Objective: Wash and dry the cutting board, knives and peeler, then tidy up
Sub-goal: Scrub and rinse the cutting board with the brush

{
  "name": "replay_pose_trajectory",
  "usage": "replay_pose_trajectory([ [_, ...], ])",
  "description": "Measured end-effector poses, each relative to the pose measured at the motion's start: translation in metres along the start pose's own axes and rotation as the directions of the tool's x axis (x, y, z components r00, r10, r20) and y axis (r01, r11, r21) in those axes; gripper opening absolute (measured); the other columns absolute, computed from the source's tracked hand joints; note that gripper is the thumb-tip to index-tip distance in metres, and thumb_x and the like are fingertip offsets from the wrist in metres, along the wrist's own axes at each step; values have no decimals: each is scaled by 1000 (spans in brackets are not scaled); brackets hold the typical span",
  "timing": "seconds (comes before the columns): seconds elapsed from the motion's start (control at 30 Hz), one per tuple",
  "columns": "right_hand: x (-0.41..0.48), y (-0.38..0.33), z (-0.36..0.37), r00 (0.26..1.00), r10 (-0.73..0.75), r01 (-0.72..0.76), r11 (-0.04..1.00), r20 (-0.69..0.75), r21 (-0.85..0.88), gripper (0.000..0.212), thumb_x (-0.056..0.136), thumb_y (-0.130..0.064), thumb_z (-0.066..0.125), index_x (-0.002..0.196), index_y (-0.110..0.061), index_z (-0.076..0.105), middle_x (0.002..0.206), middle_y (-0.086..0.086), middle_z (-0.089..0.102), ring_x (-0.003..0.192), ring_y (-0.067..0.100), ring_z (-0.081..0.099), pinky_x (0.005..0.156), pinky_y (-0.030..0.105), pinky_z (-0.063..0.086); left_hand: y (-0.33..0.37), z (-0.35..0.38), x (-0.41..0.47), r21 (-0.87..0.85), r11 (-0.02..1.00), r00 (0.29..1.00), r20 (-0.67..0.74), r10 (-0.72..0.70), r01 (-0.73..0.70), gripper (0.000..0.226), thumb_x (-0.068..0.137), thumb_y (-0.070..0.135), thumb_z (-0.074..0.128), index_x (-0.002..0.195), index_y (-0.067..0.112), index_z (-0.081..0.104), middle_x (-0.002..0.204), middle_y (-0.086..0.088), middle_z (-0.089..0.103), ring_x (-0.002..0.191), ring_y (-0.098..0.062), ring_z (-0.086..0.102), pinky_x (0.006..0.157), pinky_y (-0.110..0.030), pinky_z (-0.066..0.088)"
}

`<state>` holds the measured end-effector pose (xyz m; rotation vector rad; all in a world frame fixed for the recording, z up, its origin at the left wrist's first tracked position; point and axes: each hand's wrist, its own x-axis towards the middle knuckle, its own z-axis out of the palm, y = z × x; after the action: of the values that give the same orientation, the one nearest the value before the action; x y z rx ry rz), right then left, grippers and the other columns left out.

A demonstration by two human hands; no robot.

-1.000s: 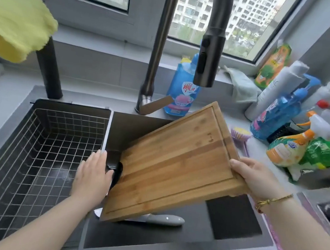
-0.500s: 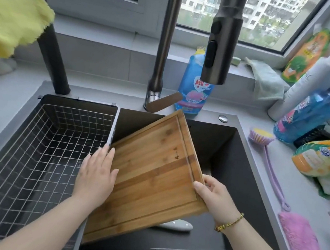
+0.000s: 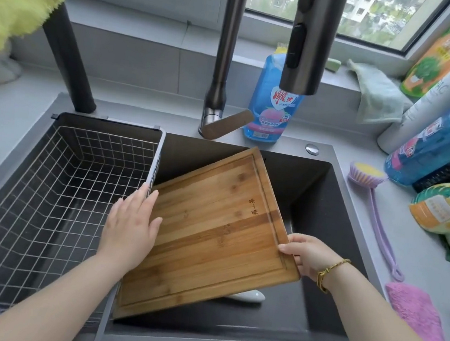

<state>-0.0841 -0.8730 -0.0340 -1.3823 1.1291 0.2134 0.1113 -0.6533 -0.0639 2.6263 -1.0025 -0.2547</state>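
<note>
Dark sink (image 3: 326, 211) below a window (image 3: 378, 16). The cutting board (image 3: 210, 233) is held tilted between the hands: left hand (image 3: 130, 226) laid flat, fingers straight, on one edge; opposite corner gripped by right hand (image 3: 307, 255). Below it a pale handle (image 3: 245, 296) (a knife, probably) is seen; lowering should be kept slow.

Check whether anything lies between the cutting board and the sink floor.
Yes: a white handle pokes out from under the cutting board at its lower edge, lying in the sink beneath it. The rest of that utensil is hidden by the board.
</note>
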Motion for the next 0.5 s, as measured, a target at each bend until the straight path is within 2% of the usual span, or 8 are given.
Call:
replay_pose_trajectory([
  [0.2, 27, 18, -13, 985, 170, -171, 978, -18, -120, 11, 90, -2, 51, 87, -7, 60, 90, 8, 65, 86, 20, 62, 81, 33, 52, 0, 1, 1, -1, 1000, 1000, -19, 12, -12, 53, 96, 26, 41, 145, 14, 26, 155, -5, 15, 143, -19, 16, 116, -34, 6],
  [0.3, 41, 29, -14, 965, 257, -262, 952, -52, -158, 10, 90, -1, 51, 91, -5, 60, 81, 6, 63, 77, 17, 61, 79, 31, 53, -1, 2, 1, 5, 1000, 1000, -19, 14, -14, 52, 95, 25, 44, 144, 14, 29, 155, -6, 17, 142, -21, 18, 116, -35, 8],
  [0.33, 45, 31, -15, 958, 281, -287, 941, -59, -177, 9, 90, -1, 52, 93, -5, 60, 83, 6, 63, 80, 18, 61, 81, 32, 53, -2, 3, 1, 10, 1000, 1000, -18, 16, -15, 52, 95, 25, 44, 144, 14, 29, 155, -6, 17, 142, -21, 18, 116, -35, 7],
  [0.4, 53, 35, -18, 943, 324, -331, 918, -71, -219, 8, 89, -2, 54, 89, -7, 60, 93, 8, 62, 91, 20, 60, 91, 36, 50, -3, 5, 2, 14, 1000, 1000, -18, 18, -18, 52, 95, 24, 45, 144, 13, 30, 155, -6, 17, 142, -21, 19, 116, -35, 7],
  [0.5, 55, 33, -17, 933, 344, -359, 893, -105, -269, 11, 88, -2, 56, 80, -8, 53, 87, 6, 57, 88, 19, 56, 92, 34, 49, -6, 9, 4, 21, 1000, 999, -36, 11, -10, 50, 90, 14, 55, 138, 7, 41, 149, -12, 30, 137, -28, 31, 114, -41, 16],
])
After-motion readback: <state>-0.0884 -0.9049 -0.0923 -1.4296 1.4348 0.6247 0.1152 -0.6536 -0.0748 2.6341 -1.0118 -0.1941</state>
